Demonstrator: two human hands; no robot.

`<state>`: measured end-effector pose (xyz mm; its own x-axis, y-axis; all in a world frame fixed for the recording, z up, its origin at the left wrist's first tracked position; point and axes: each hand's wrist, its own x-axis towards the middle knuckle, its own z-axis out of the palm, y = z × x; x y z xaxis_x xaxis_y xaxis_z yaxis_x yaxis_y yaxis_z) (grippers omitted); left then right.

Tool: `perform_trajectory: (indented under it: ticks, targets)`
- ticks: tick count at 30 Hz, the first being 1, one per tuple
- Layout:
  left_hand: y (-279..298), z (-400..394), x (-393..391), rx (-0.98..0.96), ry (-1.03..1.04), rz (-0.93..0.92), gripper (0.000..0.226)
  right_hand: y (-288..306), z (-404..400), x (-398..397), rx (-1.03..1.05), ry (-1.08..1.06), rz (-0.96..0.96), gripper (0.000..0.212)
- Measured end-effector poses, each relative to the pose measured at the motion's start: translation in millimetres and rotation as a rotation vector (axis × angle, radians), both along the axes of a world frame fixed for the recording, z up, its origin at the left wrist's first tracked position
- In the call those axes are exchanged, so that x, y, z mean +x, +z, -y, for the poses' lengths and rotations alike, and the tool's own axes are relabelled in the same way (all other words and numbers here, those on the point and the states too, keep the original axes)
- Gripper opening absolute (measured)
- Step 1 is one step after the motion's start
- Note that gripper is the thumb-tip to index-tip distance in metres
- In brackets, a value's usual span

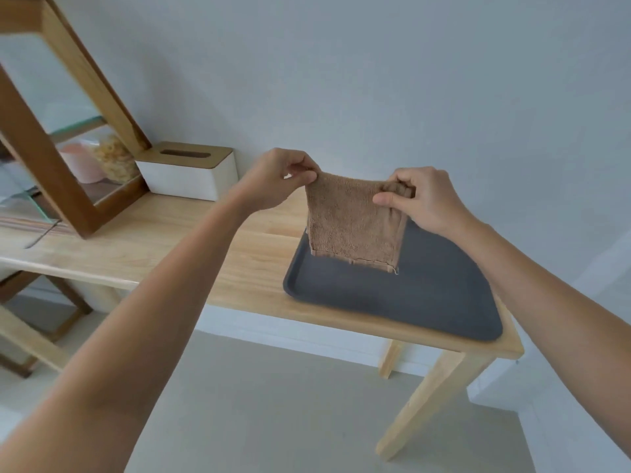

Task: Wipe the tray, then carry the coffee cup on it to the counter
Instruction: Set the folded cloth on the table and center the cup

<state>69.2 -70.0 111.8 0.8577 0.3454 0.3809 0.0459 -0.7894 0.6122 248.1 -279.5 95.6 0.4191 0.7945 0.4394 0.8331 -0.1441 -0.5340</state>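
left hand (278, 182) pinching the cloth's (353, 220) top left corner | cloth hangs over the dark tray's (392, 298) far end, looks ready to wipe, so step one barely started imo | right hand (418, 201) pinching the other corner | tray on worktop (205, 247), no coffee cup in view yet

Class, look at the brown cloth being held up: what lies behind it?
Behind the cloth, held by the left hand and right hand, lies the far part of the grey tray. Whatever sits on that covered part cannot be seen.
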Motion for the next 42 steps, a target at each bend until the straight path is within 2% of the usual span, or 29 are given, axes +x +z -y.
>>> perform_trajectory:
  ticks: [7, 12, 15, 18, 20, 24, 27, 29, 30, 32, 34, 38, 40, 42]
  targets:
    - [-0.6, -75.5, -44.4, 0.009, 0.126, -0.055, 0.012, 9.6, -85.9, -38.6, -0.058, 0.071, -0.020, 0.032]
    - [-9.6, -121.2, -69.0, -0.107, 0.166, -0.009, 0.012, -8.4, -150.5, -67.5, 0.004, 0.022, -0.067, 0.032]
    - [-14.0, -137.5, -82.7, -0.165, 0.151, -0.014, 0.012, -12.1, -163.4, -80.1, -0.003, 0.036, -0.077, 0.024]
    - [-17.4, -150.8, -96.8, -0.178, 0.088, -0.074, 0.013, -11.3, -163.2, -89.6, -0.058, 0.065, -0.121, 0.025]
    - [-16.2, -153.0, -102.1, -0.213, 0.025, -0.112, 0.016, -8.3, -157.8, -94.8, -0.066, 0.094, -0.215, 0.019]
    - [-13.9, -156.0, -102.9, -0.435, -0.074, -0.165, 0.016, -11.7, -153.2, -100.4, -0.079, 0.147, -0.594, 0.020]
    - [-31.5, -160.4, -92.8, -0.529, -0.045, -0.290, 0.016, -30.8, -159.4, -96.2, -0.166, 0.107, -0.701, 0.015]
    - [-58.3, -160.5, -84.2, -0.534, 0.033, -0.394, 0.017, -51.2, -166.2, -94.1, -0.244, 0.008, -0.613, 0.014]
    - [-74.0, -159.9, -79.2, -0.482, 0.090, -0.436, 0.020, -62.4, -167.6, -92.4, -0.291, -0.061, -0.483, 0.017]
    - [-100.1, -155.2, -76.7, -0.253, 0.173, -0.474, 0.034, -79.9, -167.0, -92.4, -0.360, -0.137, -0.185, 0.030]
    - [-112.4, -146.6, -79.3, -0.043, 0.107, -0.495, 0.052, -86.3, -161.7, -96.4, -0.406, -0.061, -0.030, 0.043]
    - [-122.5, -135.9, -85.3, 0.128, -0.114, -0.725, 0.084, -99.7, -152.0, -100.6, -0.733, 0.123, 0.194, 0.078]
    - [-129.4, -139.1, -88.0, 0.150, -0.142, -0.827, 0.099, -108.0, -150.2, -100.6, -0.863, 0.142, 0.217, 0.092]
    - [-133.5, -142.4, -88.3, 0.138, -0.148, -0.872, 0.106, -113.9, -148.6, -99.5, -0.896, 0.139, 0.195, 0.098]
